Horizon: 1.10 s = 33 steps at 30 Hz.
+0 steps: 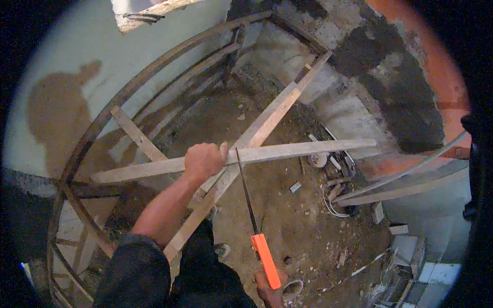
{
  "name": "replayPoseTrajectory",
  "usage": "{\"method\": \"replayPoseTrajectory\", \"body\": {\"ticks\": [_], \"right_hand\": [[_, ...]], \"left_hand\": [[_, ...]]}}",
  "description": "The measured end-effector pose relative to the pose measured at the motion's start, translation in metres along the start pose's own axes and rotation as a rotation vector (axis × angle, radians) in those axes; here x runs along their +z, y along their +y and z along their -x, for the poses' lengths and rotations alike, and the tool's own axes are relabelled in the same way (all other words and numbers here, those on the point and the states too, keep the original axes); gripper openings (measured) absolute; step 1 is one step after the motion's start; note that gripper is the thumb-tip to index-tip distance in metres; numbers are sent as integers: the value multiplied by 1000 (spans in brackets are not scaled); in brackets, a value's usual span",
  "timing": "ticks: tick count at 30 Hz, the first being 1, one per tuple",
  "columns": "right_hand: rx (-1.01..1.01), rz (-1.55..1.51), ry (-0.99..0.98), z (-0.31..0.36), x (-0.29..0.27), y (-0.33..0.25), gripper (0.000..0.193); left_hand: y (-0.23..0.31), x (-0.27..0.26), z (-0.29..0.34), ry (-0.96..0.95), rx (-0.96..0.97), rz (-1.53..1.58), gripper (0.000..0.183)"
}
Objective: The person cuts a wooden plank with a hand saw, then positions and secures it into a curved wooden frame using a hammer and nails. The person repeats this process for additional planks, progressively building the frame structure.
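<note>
My left hand (204, 161) is closed round a long pale wooden batten (303, 150), which lies across the slanting bars of a wooden frame (280, 113). To the right of that fist, the thin dark blade of a handsaw (266, 261) meets the batten, seen nearly edge-on. Its bright orange handle is in my right hand (268, 290) at the lower edge, where the handle partly covers the fingers. How deep the blade sits in the wood, I cannot tell.
The frame's curved dark rail (138, 77) runs along the left wall. Below lies a dirt floor (277, 205) with scattered debris. Pipes and cable (336, 187) lie right of centre. Another long timber (405, 189) leans at the right wall, above several boxes and scraps.
</note>
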State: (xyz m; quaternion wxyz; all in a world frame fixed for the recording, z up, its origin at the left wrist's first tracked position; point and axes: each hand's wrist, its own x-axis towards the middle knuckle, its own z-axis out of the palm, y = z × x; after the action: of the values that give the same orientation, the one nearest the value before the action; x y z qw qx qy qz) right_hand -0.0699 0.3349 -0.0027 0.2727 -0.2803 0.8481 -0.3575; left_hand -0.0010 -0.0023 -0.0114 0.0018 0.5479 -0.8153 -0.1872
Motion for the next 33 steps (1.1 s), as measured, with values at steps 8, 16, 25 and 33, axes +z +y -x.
{"method": "replayPoseTrajectory", "body": {"ticks": [8, 16, 25, 33], "right_hand": [[-39, -328, -197, -110, 47, -50, 18], [-367, 100, 37, -38, 5, -28, 25], [-122, 20, -77, 13, -39, -52, 37], [-208, -236, -74, -128, 65, -46, 13]], "left_hand": [[5, -13, 4, 71, 31, 65, 66], [4, -10, 3, 0, 6, 77, 65], [4, -6, 3, 58, 6, 59, 65], [4, -11, 4, 54, 28, 25, 65]]}}
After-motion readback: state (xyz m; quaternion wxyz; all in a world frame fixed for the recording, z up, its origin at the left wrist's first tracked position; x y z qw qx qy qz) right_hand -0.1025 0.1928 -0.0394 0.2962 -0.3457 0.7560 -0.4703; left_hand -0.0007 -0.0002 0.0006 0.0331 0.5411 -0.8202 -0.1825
